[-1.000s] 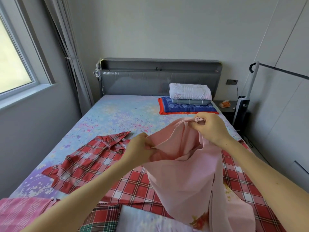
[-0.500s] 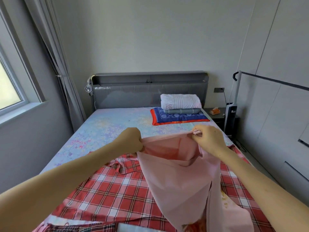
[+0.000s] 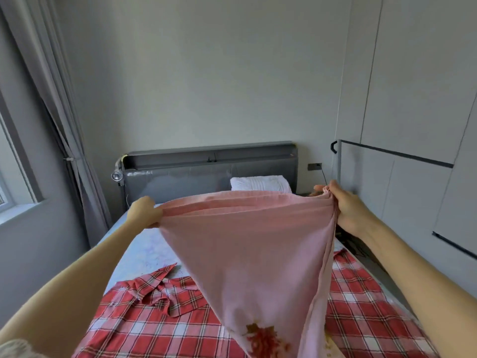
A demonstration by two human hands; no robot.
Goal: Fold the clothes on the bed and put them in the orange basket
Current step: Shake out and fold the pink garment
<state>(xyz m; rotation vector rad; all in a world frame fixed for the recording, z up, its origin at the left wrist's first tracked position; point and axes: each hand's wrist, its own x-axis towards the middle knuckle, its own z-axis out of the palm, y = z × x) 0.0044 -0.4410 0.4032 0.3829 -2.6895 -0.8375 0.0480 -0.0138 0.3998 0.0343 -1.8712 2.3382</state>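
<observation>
Pink garment point(image 3: 247, 244) hangs stretched between your left hand point(image 3: 143, 213) and right hand point(image 3: 344, 208), each clenching a top corner; next, lay it flat for folding.

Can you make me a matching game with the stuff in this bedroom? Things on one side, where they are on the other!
Things:
1. pink garment
2. red plaid shirt
3. white folded towel
4. grey curtain

Places:
A. by the headboard
B. lying spread on the bed
C. beside the window
D. held up, stretched between the left hand and right hand

Pairs: 1-D, 2-B, 3-A, 4-C
</observation>
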